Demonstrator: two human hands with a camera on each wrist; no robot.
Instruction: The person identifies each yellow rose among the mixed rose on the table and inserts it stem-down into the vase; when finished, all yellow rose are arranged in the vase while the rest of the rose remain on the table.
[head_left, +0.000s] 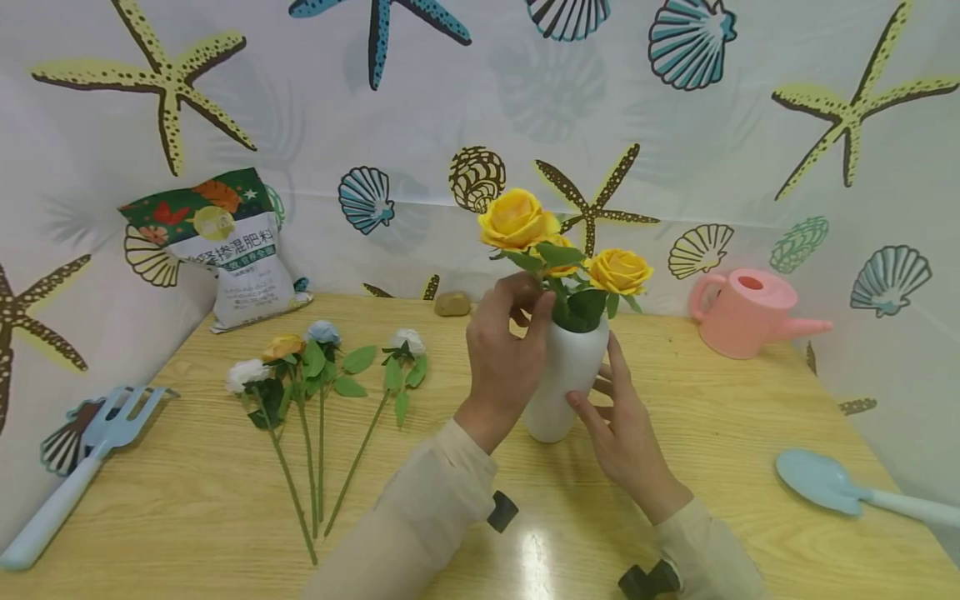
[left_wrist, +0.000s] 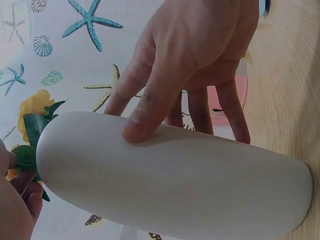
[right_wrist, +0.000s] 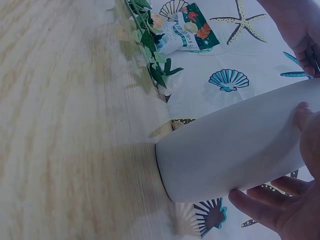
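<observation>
A white vase (head_left: 558, 379) stands on the table, with several yellow roses (head_left: 519, 220) and their green leaves rising from its mouth. My left hand (head_left: 510, 358) is up at the rim, thumb and fingers bent together to pinch a rose among the leaves; the stem inside those fingers is hidden. Lower down, my right hand (head_left: 626, 433) holds the vase from its right side. In the left wrist view the right thumb (left_wrist: 137, 127) lies along the vase wall, fingers behind it. The right wrist view shows the vase's base (right_wrist: 167, 177) on the wooden tabletop.
Left of the vase lie loose stems with white (head_left: 247, 375), orange and blue flowers. A blue hand fork (head_left: 116, 425) is at far left, a fertilizer bag (head_left: 251, 267) behind. A pink watering can (head_left: 750, 312) and blue trowel (head_left: 821, 482) are at right. A small stone (head_left: 452, 304) sits at back.
</observation>
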